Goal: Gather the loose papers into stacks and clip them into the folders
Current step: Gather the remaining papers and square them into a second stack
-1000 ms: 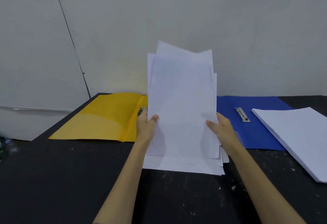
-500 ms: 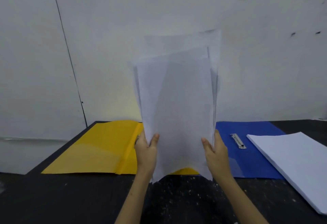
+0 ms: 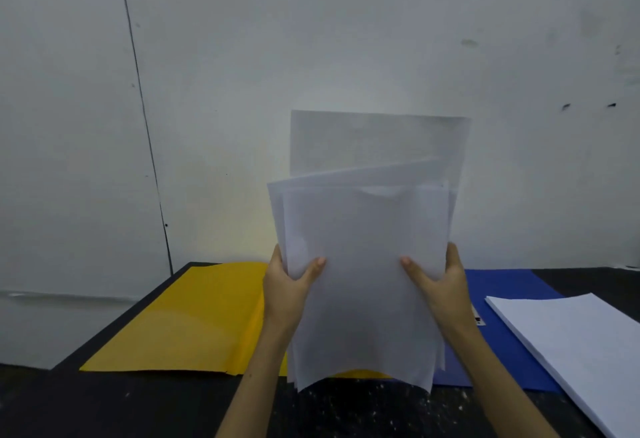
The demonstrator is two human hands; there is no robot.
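Above the dark counter (image 3: pixel 104 403), the left hand (image 3: pixel 285 294) and right hand (image 3: pixel 441 290) each gripped a side of the loose papers (image 3: pixel 367 281), held upright and uneven. With sheets poking out unaligned, one could have slipped free onto the yellow folder (image 3: pixel 180 320) or blue folder (image 3: pixel 502 344) behind.

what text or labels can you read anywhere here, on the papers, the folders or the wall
None can be read.
Held sheets of paper: their faces look blank.
Paper stack on the right: no print shows.
Yellow folder and blue folder: no label shows.
Metal clip on the blue folder: small dark marks, too small to read.
Wall: only smudges and a seam, no sign.
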